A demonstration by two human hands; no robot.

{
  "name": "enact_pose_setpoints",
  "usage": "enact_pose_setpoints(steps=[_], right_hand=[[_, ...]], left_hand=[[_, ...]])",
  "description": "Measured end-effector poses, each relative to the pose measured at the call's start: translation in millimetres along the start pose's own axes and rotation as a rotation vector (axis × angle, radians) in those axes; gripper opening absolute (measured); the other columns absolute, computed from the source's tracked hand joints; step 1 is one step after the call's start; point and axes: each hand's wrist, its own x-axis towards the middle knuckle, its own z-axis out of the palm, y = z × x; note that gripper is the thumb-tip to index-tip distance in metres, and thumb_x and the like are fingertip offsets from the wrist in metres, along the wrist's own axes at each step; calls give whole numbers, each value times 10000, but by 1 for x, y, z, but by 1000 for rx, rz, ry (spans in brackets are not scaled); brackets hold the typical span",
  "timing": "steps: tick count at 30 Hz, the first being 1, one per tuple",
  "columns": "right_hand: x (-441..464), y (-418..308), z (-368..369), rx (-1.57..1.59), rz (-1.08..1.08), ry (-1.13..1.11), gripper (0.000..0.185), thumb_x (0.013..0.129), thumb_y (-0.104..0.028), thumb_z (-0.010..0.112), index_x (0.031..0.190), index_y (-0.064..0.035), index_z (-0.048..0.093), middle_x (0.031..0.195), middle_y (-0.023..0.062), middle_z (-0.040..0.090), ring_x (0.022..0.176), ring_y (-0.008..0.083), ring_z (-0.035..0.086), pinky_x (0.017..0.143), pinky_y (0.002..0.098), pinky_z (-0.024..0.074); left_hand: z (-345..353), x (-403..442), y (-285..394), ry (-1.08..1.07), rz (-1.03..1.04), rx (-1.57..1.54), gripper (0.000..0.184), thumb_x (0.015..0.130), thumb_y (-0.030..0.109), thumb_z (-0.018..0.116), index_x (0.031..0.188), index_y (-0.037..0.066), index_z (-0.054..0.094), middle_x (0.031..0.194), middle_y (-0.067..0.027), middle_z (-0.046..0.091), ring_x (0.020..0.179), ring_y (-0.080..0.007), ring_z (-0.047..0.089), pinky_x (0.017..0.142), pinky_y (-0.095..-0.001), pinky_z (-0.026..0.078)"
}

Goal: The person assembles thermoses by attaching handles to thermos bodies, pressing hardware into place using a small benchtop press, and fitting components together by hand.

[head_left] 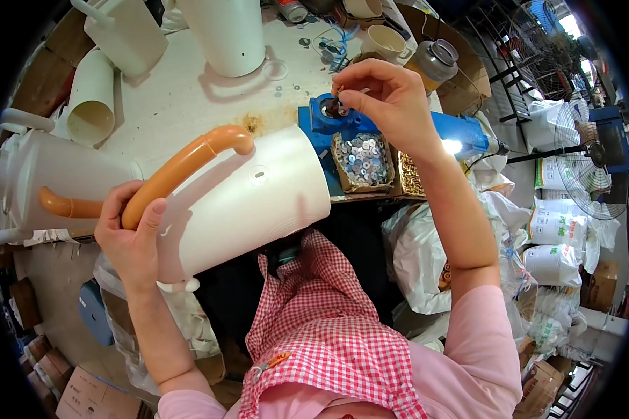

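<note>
My left hand (129,234) is wrapped round a curved orange-brown handle (164,178). The handle's far end meets the side of a white plastic cylinder (258,202), which lies tilted in front of me. An oblong slot shows in the cylinder's wall. Over the blue metal machine (360,126), my right hand (391,94) pinches something small and dark at its fingertips, too small to name. Just below that hand sits a box of grey metal washers (363,164), and beside it a box of small brass-coloured pieces (410,178).
White cylindrical vessels (223,35) and a lidded white jug (129,35) stand at the back of the table (182,84). A cup (384,42) and a jar (433,63) are at the back right. Plastic bags (426,258) and a fan (587,153) are on the right.
</note>
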Motion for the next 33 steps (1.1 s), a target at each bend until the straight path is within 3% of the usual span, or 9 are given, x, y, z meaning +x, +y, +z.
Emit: enact_pose_setpoints(steps=[11,16,18,21,22,23,26,29,33], right_hand=[[-7,9,2,48,-106,64,283,835,26,731,1113,8,681,1014,79,730,928,133,698,838,275,571],[-67,8,-17,164,40,168,213,835,11,738,1043,-2,692,981,71,735,860,130,697,774,275,570],[-93,29,-21,-94,405,-13,133,847,-78,744,965,-22,721,884,72,738,781,138,692,717,280,551],[-99,67,-9,-613,382,15,194,822,-233,730,936,-77,746,850,107,715,759,257,690,729,358,538],[-96,75,-5,-740,332,-14,193,810,-233,731,936,-88,751,900,91,717,849,287,687,779,390,536],[-93,79,0,-830,286,-63,193,809,-237,729,932,-90,752,920,86,716,885,290,681,799,400,533],[-88,89,8,-949,243,-113,190,810,-240,723,923,-90,751,949,79,714,933,288,673,821,414,535],[-93,89,2,-832,203,-71,137,829,-150,711,922,-52,728,939,96,717,863,279,681,774,379,536],[-102,53,-6,-693,241,19,81,844,-50,676,909,-28,718,900,93,728,751,188,678,670,300,529]], left_hand=[[-5,-1,-8,21,-93,26,307,838,152,830,1044,-11,669,963,-8,653,860,-91,568,815,-213,455],[-6,-2,-13,25,-72,18,303,852,170,820,1048,-7,671,971,-8,650,860,-89,565,810,-214,454],[-7,-3,-14,26,-66,25,303,858,174,816,1053,-6,670,974,-9,650,860,-88,566,801,-212,453],[-3,-1,-12,35,-89,55,306,867,179,809,1065,-5,666,967,-8,644,843,-81,552,775,-203,446],[-1,-1,-11,50,-80,56,307,890,196,787,1094,3,661,885,13,606,737,-51,497,659,-182,384],[0,-1,-10,65,-71,60,310,914,213,764,1122,11,656,803,35,569,632,-21,441,543,-161,322],[-4,-2,-13,46,-17,88,313,910,217,768,1119,14,655,799,34,567,632,-22,443,535,-162,318],[-10,-3,-12,26,-75,47,316,870,200,807,1057,-7,660,947,-3,631,811,-78,530,764,-208,439],[-10,-1,-13,26,-56,80,315,869,199,808,1054,-8,658,951,-5,631,829,-82,540,780,-212,441]])
